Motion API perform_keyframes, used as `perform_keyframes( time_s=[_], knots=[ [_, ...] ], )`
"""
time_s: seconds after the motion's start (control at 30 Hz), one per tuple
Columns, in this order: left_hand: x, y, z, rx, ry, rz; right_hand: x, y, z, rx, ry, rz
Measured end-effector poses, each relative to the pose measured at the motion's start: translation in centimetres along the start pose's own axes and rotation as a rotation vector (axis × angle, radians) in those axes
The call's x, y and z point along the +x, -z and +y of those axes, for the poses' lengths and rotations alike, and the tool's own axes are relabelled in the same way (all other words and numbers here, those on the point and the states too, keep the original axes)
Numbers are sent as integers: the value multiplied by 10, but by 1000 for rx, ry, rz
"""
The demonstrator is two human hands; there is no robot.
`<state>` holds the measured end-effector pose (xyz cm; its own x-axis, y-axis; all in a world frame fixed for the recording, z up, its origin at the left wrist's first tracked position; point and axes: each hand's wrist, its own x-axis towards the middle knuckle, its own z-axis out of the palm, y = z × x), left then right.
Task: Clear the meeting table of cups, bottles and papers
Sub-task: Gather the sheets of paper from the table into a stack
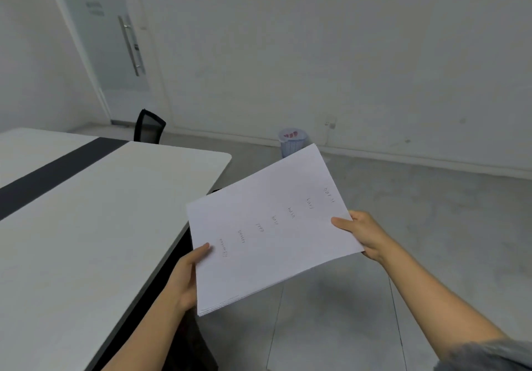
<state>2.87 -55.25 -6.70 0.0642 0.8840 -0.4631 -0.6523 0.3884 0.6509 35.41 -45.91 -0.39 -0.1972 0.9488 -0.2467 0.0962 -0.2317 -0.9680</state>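
While the left grip (188,277) is pinching the paper stack (267,226) at one edge and the right grip (364,234) is clamping the other, sheets are probably risking fanning loose if either slackens; the stack is hanging just right of the white table (86,212), over grey floor (431,212); a bin (290,144) is standing beyond.

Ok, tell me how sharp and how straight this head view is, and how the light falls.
Head view: wide-angle bend tilts the door; light is soft and even, a faint shadow on the floor under the stack of papers; its handwriting is too blurred to read.
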Motion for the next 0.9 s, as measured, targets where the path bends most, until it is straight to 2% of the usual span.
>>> perform_keyframes(
  time_s=[0.2, 0.33, 0.5, 0.67, 0.8, 0.9],
  knots=[
    [106, -18, 46, 22, 30, 52, 126, 6, -34, -47, -50, -46],
    [178, -26, 81, 128, -47, 109, 204, 13, -47, -146, -82, -63],
    [255, -37, 109, 122, -86, 144, 288, 26, -49, -191, -142, -92],
    [336, -46, 140, 78, -143, 175, 392, 45, -59, -199, -233, -251],
    [390, -52, 175, 73, -165, 267, 487, 40, -76, -262, -205, -409],
    [412, -60, 196, 114, -154, 362, 546, 24, -84, -327, -181, -463]
  ],
)
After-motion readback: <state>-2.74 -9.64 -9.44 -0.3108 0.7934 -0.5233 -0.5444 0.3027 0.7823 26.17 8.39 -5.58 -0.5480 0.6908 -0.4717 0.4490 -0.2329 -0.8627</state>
